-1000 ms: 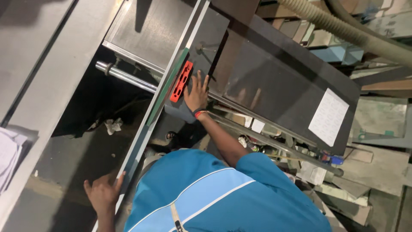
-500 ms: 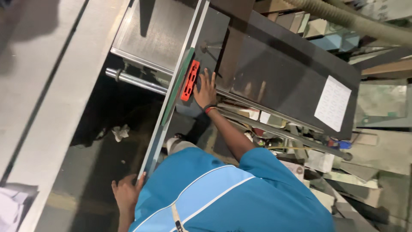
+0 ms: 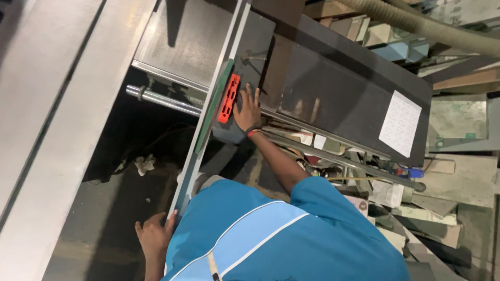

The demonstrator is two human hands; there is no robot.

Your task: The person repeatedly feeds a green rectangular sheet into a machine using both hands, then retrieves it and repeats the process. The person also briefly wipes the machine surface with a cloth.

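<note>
In the head view, the right hand (image 3: 248,108) lay open, fingers spread and palm flat on the near-left corner of a large dark board (image 3: 338,88). A red wristband (image 3: 253,132) showed at the wrist. The board rested on the machine's frame with its long axis running from upper left to lower right, away from that hand, and a white label sheet (image 3: 400,124) sat near its far right end.

Just left of the fingers, touching or nearly touching them, an orange-red plastic block (image 3: 229,98) was fixed along a long aluminium rail (image 3: 204,130) with a green face. The rail ran steeply from the top of the picture down toward the body, so the board's left edge lay against or just beside it.

The left hand (image 3: 154,237) was well apart from the board, low at the rail's near end. Its fingers were curled round the rail's edge in a grip. The right hand was much the nearer one to the board.

Left of the rail sat the grey metal counter (image 3: 182,41) and a steel guide bar (image 3: 161,99), with a dark open gap down to the floor below them. To the right, the room was crowded by wood offcuts (image 3: 448,171), and a dust hose (image 3: 416,26) crossed above the board's far edge.
</note>
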